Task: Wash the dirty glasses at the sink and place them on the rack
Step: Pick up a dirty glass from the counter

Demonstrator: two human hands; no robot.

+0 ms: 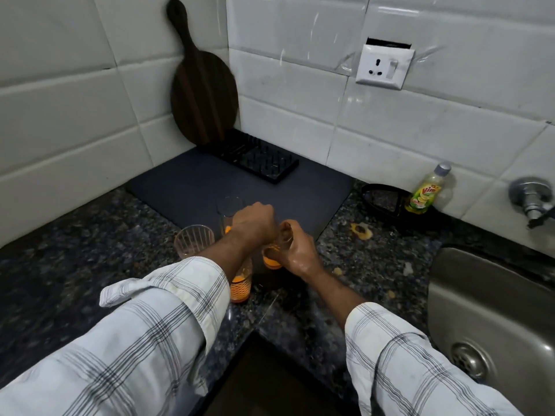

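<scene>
Bench point(90, 235): dark speckled stone; all four glasses stand or are held on it, left of the sink and well apart from it.
Sink point(468, 295): steel basin at the right edge, with a tap point(528, 199) on the wall above; no glass is in it.
Mat point(195, 181): dark sheet in the corner, carrying the rack at its far end.
Rack point(264, 162): black and pegged; it looks to hold no glasses.
Left hand point(255, 223): reaches over the cluster with its fingers point(264, 210) curled. Whether they grip a rim I cannot tell; the hand hides what is beneath.
Right hand point(300, 256): its fingers point(295, 237) wrap the side of the orange-bottomed glass point(271, 261), gripping it.
Other glasses: a patterned orange glass point(240, 288) under the left wrist, a ribbed glass point(193, 240) to the left, and a tall clear glass point(229, 207) behind.
Soap bottle point(426, 190): against the wall, between mat and tap.
Step in hand: judged as gathering dirty glasses, the start of the task; nothing looks washed.
Next move: likely a lift of the gripped glass and a carry rightward to the sink, kept upright so the orange residue does not spill, and clear of the neighbouring glasses, which stand close enough to knock.
</scene>
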